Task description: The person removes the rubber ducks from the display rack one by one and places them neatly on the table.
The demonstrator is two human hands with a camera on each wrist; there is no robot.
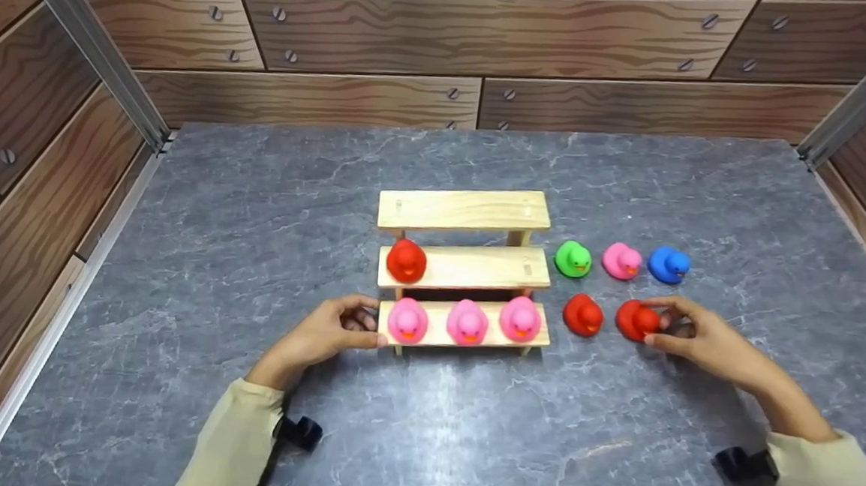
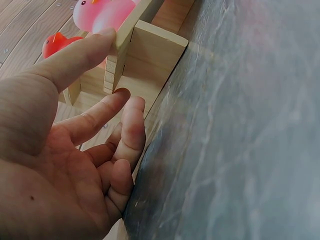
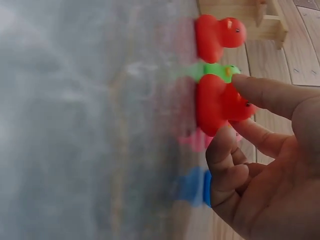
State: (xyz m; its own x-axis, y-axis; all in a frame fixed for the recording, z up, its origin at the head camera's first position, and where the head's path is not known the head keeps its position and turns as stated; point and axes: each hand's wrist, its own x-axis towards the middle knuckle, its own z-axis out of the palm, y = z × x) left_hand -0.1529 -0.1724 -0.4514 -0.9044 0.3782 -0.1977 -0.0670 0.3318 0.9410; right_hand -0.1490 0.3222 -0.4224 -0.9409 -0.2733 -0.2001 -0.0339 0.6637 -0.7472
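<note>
A three-step wooden shelf (image 1: 465, 270) stands mid-table. Three pink ducks, one of them at the left end (image 1: 407, 321), sit on its lowest step, and a red duck (image 1: 406, 262) sits at the left of the middle step. My left hand (image 1: 330, 334) pinches the left end of the lowest step, thumb on top and a fingertip beneath in the left wrist view (image 2: 75, 130). On the right, my right hand (image 1: 712, 349) has thumb and fingers around a red duck (image 1: 636, 320) on the table, seen closer in the right wrist view (image 3: 212, 105).
Right of the shelf, another red duck (image 1: 583, 315) stands beside the one at my right hand. Behind them are a green duck (image 1: 572, 259), a pink duck (image 1: 621, 261) and a blue duck (image 1: 669, 265) in a row. Wood-patterned walls (image 1: 416, 31) border the table.
</note>
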